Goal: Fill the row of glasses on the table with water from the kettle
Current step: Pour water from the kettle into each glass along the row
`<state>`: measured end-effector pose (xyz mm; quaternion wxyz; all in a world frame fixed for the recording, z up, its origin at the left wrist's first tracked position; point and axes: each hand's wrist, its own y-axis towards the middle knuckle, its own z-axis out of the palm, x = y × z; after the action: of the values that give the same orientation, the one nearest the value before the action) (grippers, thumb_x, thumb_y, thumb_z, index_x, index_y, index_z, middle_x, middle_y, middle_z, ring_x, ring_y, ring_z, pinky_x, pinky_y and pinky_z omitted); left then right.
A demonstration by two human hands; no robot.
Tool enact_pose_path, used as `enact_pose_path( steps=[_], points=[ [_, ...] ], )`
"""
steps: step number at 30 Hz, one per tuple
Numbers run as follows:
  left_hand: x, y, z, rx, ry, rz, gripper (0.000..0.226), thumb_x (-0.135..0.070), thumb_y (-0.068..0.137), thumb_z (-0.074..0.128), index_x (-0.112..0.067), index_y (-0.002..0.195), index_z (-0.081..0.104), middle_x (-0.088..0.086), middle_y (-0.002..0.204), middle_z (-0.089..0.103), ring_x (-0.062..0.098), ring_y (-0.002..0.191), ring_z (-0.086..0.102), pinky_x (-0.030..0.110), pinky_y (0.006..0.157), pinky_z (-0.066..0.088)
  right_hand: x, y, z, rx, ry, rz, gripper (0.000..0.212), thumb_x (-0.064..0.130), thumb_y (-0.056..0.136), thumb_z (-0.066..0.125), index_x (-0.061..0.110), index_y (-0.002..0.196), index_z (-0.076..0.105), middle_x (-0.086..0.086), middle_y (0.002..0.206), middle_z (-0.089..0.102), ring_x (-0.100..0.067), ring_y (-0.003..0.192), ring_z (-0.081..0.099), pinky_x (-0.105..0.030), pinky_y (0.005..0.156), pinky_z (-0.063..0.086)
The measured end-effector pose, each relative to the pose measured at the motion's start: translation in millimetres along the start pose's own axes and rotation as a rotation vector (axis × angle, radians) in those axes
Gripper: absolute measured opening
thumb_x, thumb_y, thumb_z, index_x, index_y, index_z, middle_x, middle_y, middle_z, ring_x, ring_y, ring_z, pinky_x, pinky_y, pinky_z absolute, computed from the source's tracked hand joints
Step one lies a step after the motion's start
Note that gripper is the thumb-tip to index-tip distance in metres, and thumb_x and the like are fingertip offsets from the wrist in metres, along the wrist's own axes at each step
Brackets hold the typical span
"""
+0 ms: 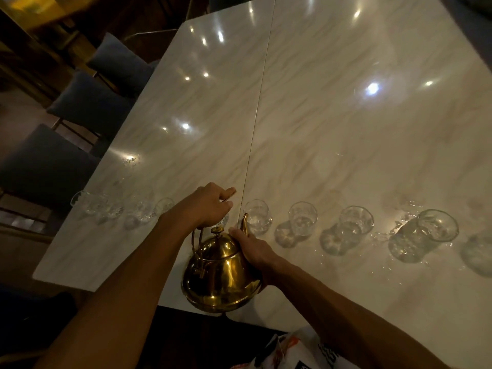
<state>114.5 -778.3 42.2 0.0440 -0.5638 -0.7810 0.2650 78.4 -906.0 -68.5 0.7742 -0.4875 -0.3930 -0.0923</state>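
Kettle (221, 272): polished brass-gold, bulbous, domed lid with knob, slim curved spout; held at the near edge of the glossy marble-veined table (346, 129); left hand (207, 206) curled round the wire handle; right hand (253, 251) cupping the body beside the spout; row of glasses (356, 222): clear, waisted; step judged mid-row, spout facing the nearest glass (257, 217); next calls for a slow, steady tilt over its rim.

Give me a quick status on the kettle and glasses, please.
Left hand grips the handle of the brass kettle; right hand cups its body. Spout beside a mid-row glass, no stream visible. Nothing in the way.
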Motion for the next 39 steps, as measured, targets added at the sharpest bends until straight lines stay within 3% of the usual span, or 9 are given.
enact_pose_path(
  steps=[4, 6, 9, 19, 23, 26, 28, 33, 39],
  points=[
    [6.9, -12.3, 6.7, -0.056, -0.067, 0.013, 0.047, -0.031, 0.096, 0.049, -0.034, 0.141, 0.038, 0.008, 0.148, 0.04, 0.024, 0.132, 0.043, 0.033, 0.102, 0.037, -1.2, -5.9, -2.1, -0.022, -0.058, -0.062, 0.032, 0.06, 0.098, 0.05, 0.032, 0.081, 0.052, 0.005, 0.088, 0.058, -0.012, 0.08, 0.057, -0.036, 0.09, 0.046],
    [7.0, -18.5, 10.2, -0.079, -0.092, 0.028, 0.047, -0.031, 0.096, 0.049, -0.035, 0.141, 0.038, 0.009, 0.145, 0.043, 0.023, 0.128, 0.047, 0.029, 0.097, 0.039, -5.7, -5.4, -2.2, -0.036, -0.083, -0.082, 0.03, 0.063, 0.095, 0.052, 0.033, 0.093, 0.054, 0.003, 0.098, 0.06, -0.016, 0.09, 0.06, -0.038, 0.096, 0.046],
    [3.9, -27.2, 14.1, -0.107, -0.107, 0.054, 0.046, -0.03, 0.096, 0.049, -0.034, 0.141, 0.038, 0.009, 0.142, 0.048, 0.021, 0.123, 0.052, 0.026, 0.092, 0.039, -11.2, -5.0, -2.4, -0.069, -0.102, -0.09, 0.048, 0.07, 0.089, 0.054, 0.032, 0.117, 0.052, -0.003, 0.116, 0.063, -0.026, 0.108, 0.062, -0.049, 0.107, 0.047],
    [-18.3, -43.9, 24.7, -0.137, -0.095, 0.187, 0.046, -0.029, 0.097, 0.048, -0.036, 0.141, 0.036, 0.009, 0.137, 0.053, 0.019, 0.113, 0.059, 0.021, 0.084, 0.04, -19.5, -34.5, -14.1, -0.204, -0.081, -0.172, 0.053, 0.07, 0.089, 0.053, 0.036, 0.13, 0.05, 0.0, 0.121, 0.062, -0.026, 0.112, 0.061, -0.051, 0.106, 0.047],
    [-32.7, -41.4, 27.4, -0.105, -0.065, 0.222, 0.046, -0.03, 0.097, 0.048, -0.037, 0.141, 0.037, 0.01, 0.138, 0.052, 0.02, 0.117, 0.056, 0.021, 0.084, 0.039, -23.8, -43.3, -21.5, -0.241, -0.031, -0.169, 0.048, 0.073, 0.086, 0.053, 0.037, 0.118, 0.054, 0.001, 0.117, 0.062, -0.027, 0.111, 0.061, -0.052, 0.106, 0.048],
    [-44.1, -35.9, 29.4, -0.066, -0.027, 0.239, 0.046, -0.031, 0.097, 0.047, -0.038, 0.141, 0.037, 0.009, 0.139, 0.052, 0.017, 0.108, 0.06, 0.021, 0.08, 0.04, -27.8, -47.5, -28.9, -0.24, 0.004, -0.153, 0.034, 0.071, 0.087, 0.054, 0.04, 0.102, 0.052, 0.0, 0.117, 0.06, -0.027, 0.111, 0.06, -0.051, 0.105, 0.047],
    [-51.6, -30.7, 31.0, -0.034, -0.007, 0.248, 0.047, -0.032, 0.096, 0.047, -0.038, 0.141, 0.037, 0.009, 0.142, 0.048, 0.017, 0.104, 0.061, 0.023, 0.081, 0.041, -31.1, -48.3, -34.2, -0.244, 0.031, -0.137, 0.038, 0.07, 0.089, 0.053, 0.035, 0.105, 0.054, -0.001, 0.117, 0.061, -0.025, 0.108, 0.06, -0.049, 0.104, 0.048],
    [-69.0, -14.9, 33.9, 0.049, 0.072, 0.265, 0.047, -0.033, 0.096, 0.047, -0.039, 0.142, 0.035, 0.008, 0.148, 0.04, 0.024, 0.129, 0.047, 0.034, 0.1, 0.039, -37.2, -49.4, -44.4, -0.242, 0.109, -0.091, 0.052, 0.069, 0.091, 0.052, 0.024, 0.117, 0.054, -0.002, 0.111, 0.062, -0.019, 0.097, 0.061, -0.04, 0.093, 0.049],
    [-93.6, 0.9, 35.5, 0.106, 0.141, 0.275, 0.047, -0.032, 0.096, 0.048, -0.034, 0.142, 0.037, 0.01, 0.149, 0.038, 0.027, 0.132, 0.042, 0.036, 0.103, 0.039, -34.3, -53.9, -60.7, -0.223, 0.192, -0.042, 0.04, 0.064, 0.095, 0.051, 0.024, 0.092, 0.055, 0.002, 0.093, 0.059, -0.015, 0.084, 0.058, -0.039, 0.093, 0.05]
  ],
)
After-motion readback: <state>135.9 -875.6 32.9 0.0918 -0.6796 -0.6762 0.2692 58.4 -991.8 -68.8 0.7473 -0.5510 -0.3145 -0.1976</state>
